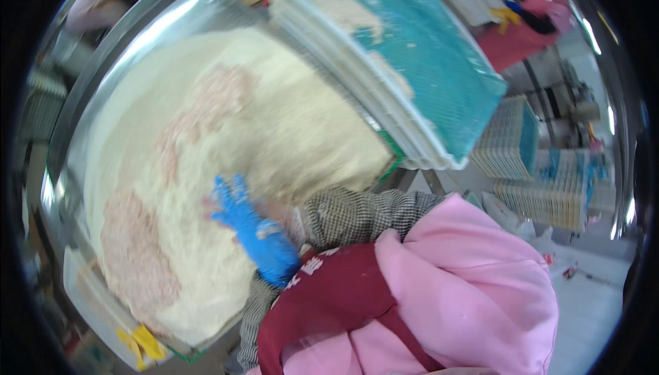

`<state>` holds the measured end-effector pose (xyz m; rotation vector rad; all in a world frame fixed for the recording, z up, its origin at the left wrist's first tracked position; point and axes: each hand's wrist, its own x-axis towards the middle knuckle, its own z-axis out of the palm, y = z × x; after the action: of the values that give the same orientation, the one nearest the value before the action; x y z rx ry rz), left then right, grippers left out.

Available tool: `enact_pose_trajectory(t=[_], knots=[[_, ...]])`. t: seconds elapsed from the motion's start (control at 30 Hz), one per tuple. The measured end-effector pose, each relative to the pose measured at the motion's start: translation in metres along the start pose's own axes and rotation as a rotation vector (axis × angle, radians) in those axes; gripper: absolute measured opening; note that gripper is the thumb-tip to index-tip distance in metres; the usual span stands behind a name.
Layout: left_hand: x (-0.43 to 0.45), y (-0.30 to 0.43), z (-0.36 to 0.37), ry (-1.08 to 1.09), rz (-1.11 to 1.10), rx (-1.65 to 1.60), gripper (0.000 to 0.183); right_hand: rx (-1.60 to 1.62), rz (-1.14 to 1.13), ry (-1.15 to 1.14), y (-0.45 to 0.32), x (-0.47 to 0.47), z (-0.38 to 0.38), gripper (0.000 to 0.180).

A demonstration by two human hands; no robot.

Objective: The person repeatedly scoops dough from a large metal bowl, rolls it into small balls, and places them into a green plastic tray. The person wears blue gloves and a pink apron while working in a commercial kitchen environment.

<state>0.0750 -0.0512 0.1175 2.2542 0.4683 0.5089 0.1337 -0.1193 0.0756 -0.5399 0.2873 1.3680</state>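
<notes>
My left hand (pixel 252 228), in a blue glove dusted with crumbs, lies over a broad heap of pale yellow crumbs or powder (pixel 309 112), fingers spread. Close beside it, my right hand (pixel 285 218) is low in the heap, blurred and partly hidden; it seems to wear a clear covering, and its fingers cannot be made out. Something pinkish shows at the blue fingertips, too blurred to name. Pale pink, raw-meat-like pieces lie in the heap, one patch (pixel 211 105) towards the far side and a larger one (pixel 136 251) at the left.
A metal-walled table (pixel 121 45) holds the heap. Stacked white trays (pixel 350 61) with a teal mesh liner (pixel 437 66) and pale pieces stand at its right. Yellow gloves or cloth (pixel 144 344) hang at the lower left edge. Co-workers are at upper left and upper right; more stacked trays (pixel 545 200) stand right.
</notes>
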Motion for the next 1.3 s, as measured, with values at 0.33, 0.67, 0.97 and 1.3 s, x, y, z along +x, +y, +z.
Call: enact_pose_trajectory(t=[0.33,0.67,0.97,1.3], knots=[[-0.025,-0.008,-0.022,-0.126,-0.008,-0.029,0.059,-0.746,-0.622,0.419,-0.126,-0.237,-0.005,0.058],[-0.059,-0.05,-0.016,-0.203,-0.228,-0.332,0.054,-1.363,-0.473,0.912,-0.17,-0.323,-0.082,0.064],[0.028,-0.135,-0.068,-0.057,-0.261,0.109,0.037,-1.521,-0.83,0.68,-0.127,-0.201,0.026,0.04],[0.123,-0.197,-0.071,-0.153,-0.378,0.552,0.035,-1.437,-0.263,0.238,-0.067,0.009,0.004,0.045]])
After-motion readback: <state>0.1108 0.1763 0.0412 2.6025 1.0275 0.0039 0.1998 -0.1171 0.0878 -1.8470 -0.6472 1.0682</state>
